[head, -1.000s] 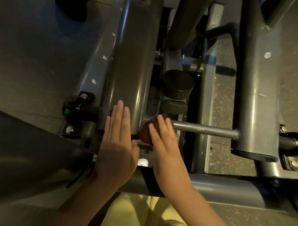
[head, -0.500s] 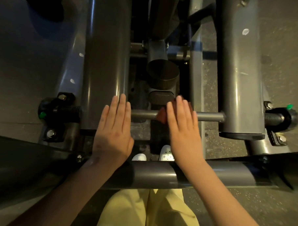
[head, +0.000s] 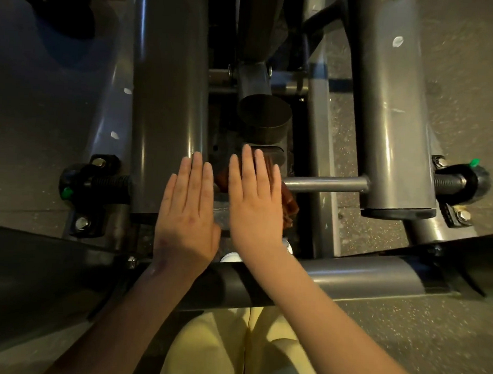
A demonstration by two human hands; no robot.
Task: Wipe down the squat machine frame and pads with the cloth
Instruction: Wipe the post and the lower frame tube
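Seen from above, the right hand [head: 255, 207] lay flat, fingers straight, pressing a reddish cloth [head: 291, 205] onto a thin bar [head: 324, 183] that ran toward 3 o'clock. The cloth peeked out at the hand's 3 o'clock. At its 9 o'clock, the left hand [head: 187, 215] lay flat, holding nothing, seemingly touching a thick tube [head: 170, 98].

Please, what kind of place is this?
Most likely a gym. Thick grey steel frame tubes of an exercise machine fill the view, a black knob with a green tip sits at its side, and the speckled floor looks like rubber matting.
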